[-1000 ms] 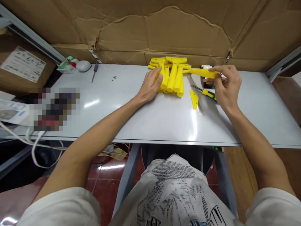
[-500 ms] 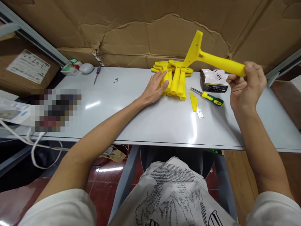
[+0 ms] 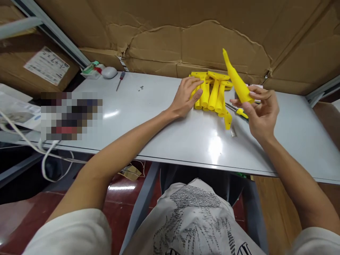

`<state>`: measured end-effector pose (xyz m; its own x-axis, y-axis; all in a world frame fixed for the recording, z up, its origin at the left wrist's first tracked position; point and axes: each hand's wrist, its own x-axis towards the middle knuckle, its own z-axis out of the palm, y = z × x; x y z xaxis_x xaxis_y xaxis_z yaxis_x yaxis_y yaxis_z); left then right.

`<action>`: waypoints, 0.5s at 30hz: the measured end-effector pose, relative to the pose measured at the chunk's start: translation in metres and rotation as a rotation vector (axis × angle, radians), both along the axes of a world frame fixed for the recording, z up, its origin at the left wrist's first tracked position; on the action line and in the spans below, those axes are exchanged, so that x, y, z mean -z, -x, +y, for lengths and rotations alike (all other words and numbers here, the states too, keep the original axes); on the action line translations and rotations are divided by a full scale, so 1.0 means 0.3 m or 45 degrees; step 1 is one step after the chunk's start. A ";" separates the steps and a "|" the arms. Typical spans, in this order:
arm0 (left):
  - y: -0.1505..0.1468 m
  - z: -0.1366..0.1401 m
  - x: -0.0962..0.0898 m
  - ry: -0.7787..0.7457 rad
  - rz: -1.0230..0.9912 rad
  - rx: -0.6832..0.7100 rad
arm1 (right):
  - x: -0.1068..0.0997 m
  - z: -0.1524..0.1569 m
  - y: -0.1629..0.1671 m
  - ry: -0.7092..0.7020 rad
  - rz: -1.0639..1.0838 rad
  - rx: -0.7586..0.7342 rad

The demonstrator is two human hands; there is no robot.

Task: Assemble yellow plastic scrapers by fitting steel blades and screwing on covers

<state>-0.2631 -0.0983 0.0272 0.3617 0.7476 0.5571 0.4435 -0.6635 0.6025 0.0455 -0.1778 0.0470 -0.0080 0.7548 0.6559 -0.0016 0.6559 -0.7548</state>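
cardboard (image 3: 202, 42) behind table (image 3: 172, 145) | right grip (image 3: 262, 117) pinching yellow handle (image 3: 238, 83), partly hiding screwdriver (image 3: 240, 112) | left grip (image 3: 183, 99) spread over handle pile (image 3: 213, 97)

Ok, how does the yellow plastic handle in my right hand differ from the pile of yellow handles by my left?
The yellow plastic handle is raised in your right hand; the pile of yellow plastic handles lies on the pale table under your left hand. The handle's upper end looks narrow; the pile shows several wide heads. Both are yellow.
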 end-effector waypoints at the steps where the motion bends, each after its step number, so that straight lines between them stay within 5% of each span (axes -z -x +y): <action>1: -0.010 -0.026 -0.016 -0.025 -0.074 0.030 | 0.016 -0.008 0.010 -0.058 -0.090 -0.015; 6: -0.082 -0.118 -0.051 0.298 -0.497 0.259 | 0.030 -0.061 0.085 -0.319 -0.769 -0.143; 10: -0.058 -0.070 -0.053 0.374 -0.671 0.159 | -0.028 -0.082 0.089 -0.349 -1.017 -0.205; 15: 0.154 0.064 -0.077 0.303 -0.523 -0.356 | -0.106 -0.051 -0.050 0.012 -1.384 0.486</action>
